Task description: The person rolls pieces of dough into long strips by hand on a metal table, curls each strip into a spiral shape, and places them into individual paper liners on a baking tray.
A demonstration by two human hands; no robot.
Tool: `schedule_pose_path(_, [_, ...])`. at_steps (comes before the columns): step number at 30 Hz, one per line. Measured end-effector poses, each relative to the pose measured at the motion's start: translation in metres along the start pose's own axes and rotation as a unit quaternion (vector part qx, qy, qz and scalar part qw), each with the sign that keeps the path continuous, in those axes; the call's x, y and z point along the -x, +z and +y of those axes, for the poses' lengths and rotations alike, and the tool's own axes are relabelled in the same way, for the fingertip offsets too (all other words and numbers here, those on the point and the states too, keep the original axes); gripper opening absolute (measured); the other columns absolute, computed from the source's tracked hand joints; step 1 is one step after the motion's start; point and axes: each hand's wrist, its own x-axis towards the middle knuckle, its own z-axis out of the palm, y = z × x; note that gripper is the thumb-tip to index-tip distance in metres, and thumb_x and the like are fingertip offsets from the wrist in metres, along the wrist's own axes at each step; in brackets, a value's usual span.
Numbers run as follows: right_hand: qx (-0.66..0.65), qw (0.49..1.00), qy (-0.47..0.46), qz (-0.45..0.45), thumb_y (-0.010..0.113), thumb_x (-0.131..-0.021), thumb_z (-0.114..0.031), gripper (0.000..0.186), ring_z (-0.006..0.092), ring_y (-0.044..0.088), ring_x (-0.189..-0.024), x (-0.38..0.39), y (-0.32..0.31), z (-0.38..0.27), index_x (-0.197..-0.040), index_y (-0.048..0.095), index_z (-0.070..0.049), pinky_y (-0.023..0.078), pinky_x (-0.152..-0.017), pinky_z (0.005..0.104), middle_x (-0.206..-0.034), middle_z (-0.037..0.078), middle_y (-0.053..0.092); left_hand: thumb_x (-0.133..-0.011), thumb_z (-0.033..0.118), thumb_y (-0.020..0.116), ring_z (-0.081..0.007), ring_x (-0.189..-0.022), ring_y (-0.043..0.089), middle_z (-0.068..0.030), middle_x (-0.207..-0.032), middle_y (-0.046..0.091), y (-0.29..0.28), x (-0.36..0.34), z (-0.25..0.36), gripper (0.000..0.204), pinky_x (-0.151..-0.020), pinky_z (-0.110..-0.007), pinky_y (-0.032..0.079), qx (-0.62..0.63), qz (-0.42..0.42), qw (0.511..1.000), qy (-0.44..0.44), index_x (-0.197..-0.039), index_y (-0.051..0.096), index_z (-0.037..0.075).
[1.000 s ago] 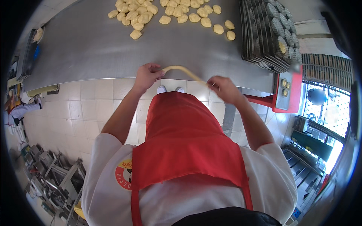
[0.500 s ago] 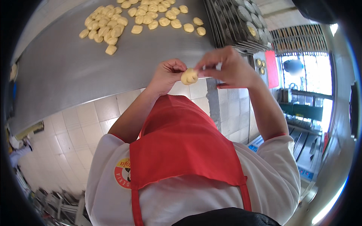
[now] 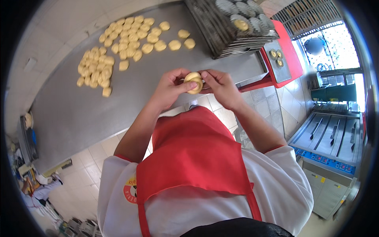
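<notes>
Above the near edge of the steel table (image 3: 75,114), both my hands hold one pale yellow, knotted-looking piece of dough (image 3: 193,81). My left hand (image 3: 170,89) is closed on its left side, with the thumb across the front. From the other side, my right hand (image 3: 222,87) pinches its right edge between thumb and fingers; some fingers are hidden behind. Farther back lie many small dough pieces: a tight heap (image 3: 94,67) at the left and a looser spread (image 3: 132,37) beside it.
Stacked dark baking trays (image 3: 209,33) stand at the table's right end, with fluted metal tins (image 3: 244,8) on top; one holds dough (image 3: 240,25). Beyond, a red table (image 3: 294,63) bears a small tray (image 3: 282,71) with three filled tins. A steel machine (image 3: 323,134) stands far right.
My right hand has come in from above right and now grips the dough with the left. The dough looks more rounded. The view has turned, showing more of the red table and machine.
</notes>
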Motion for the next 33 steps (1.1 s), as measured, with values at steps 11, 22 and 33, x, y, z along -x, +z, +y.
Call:
schedule_pose_path(11, [0.160,0.960,-0.203,0.111,0.079,-0.100,-0.019,0.049,0.0186,0.075,-0.106,-0.098,-0.272,-0.169,-0.139,0.063,0.007,0.062,-0.091,0.0335,-0.123,0.013,0.077,-0.102,0.018,0.076,-0.0223,-0.122,0.069,-0.0142,-0.136,0.065,0.084,-0.178,0.111,0.054,-0.095,-0.034,0.061,-0.259,0.140,0.942,0.162,-0.152,0.057,0.007])
schedule_pose_path(22, [0.629,0.764,-0.093,0.111,0.075,-0.096,-0.017,0.037,0.0346,0.076,-0.107,-0.197,-0.424,-0.159,-0.130,0.075,-0.003,0.060,-0.091,0.0467,-0.109,0.020,0.078,-0.092,0.018,0.075,-0.0446,-0.138,0.056,-0.0250,-0.155,0.051,-0.153,-0.100,-0.046,0.061,-0.111,-0.051,0.050,-0.637,0.421,0.633,-0.132,-0.149,0.057,0.005])
schedule_pose_path(33, [0.378,0.878,-0.279,0.094,0.073,-0.101,-0.011,0.018,0.0170,0.071,-0.091,-0.086,-0.223,-0.103,-0.117,0.078,-0.006,0.057,-0.072,0.0340,-0.098,0.009,0.074,-0.084,0.003,0.071,-0.0391,-0.091,0.070,-0.0198,-0.102,0.070,-0.150,-0.087,-0.029,0.026,-0.080,-0.048,0.057,-0.602,0.462,0.651,-0.011,-0.110,0.070,0.004])
